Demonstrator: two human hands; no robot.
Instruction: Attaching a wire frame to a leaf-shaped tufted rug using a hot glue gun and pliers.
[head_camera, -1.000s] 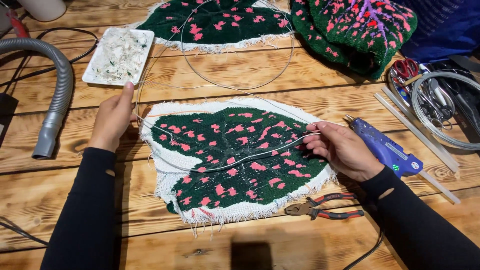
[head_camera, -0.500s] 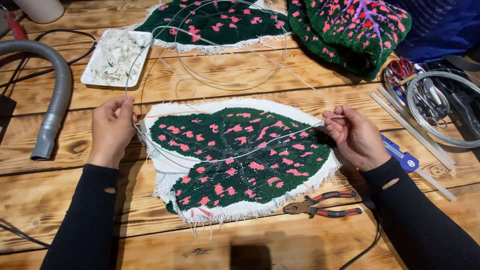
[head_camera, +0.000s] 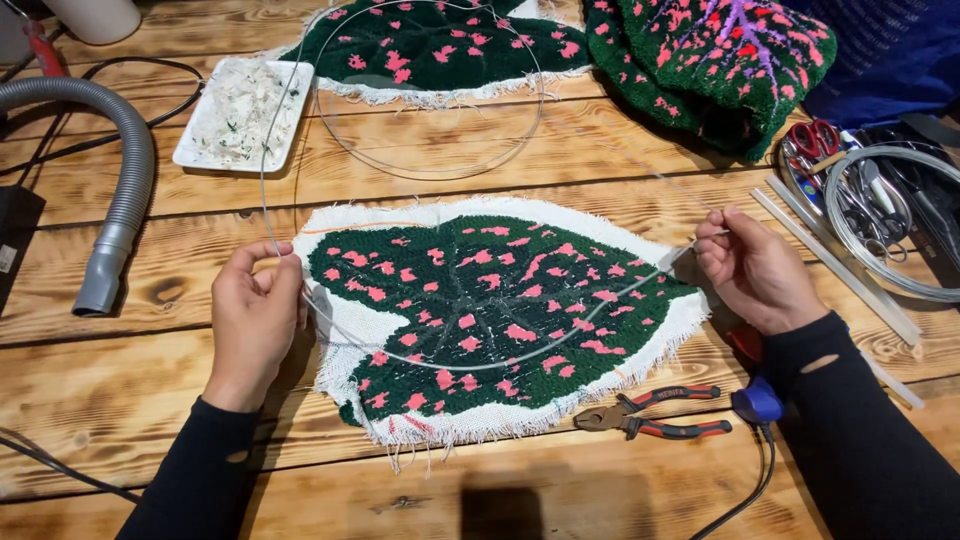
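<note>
Two hands, left hand (head_camera: 255, 315) and right hand (head_camera: 755, 270), each pinching the wire (head_camera: 480, 365) sagging between them across the tufted leaf (head_camera: 490, 320).

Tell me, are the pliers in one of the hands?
No, the pliers lie on the wooden table while both hands pinch a wire.

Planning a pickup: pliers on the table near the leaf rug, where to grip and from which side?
Grip the pliers across the two red-and-black handles, coming straight down from above. They lie flat on the wooden table, handles spread toward the right hand, jaws pointing left at the tufted leaf piece's fringe. Likely best mid-handle, clear of the blue tool beside them.
</note>
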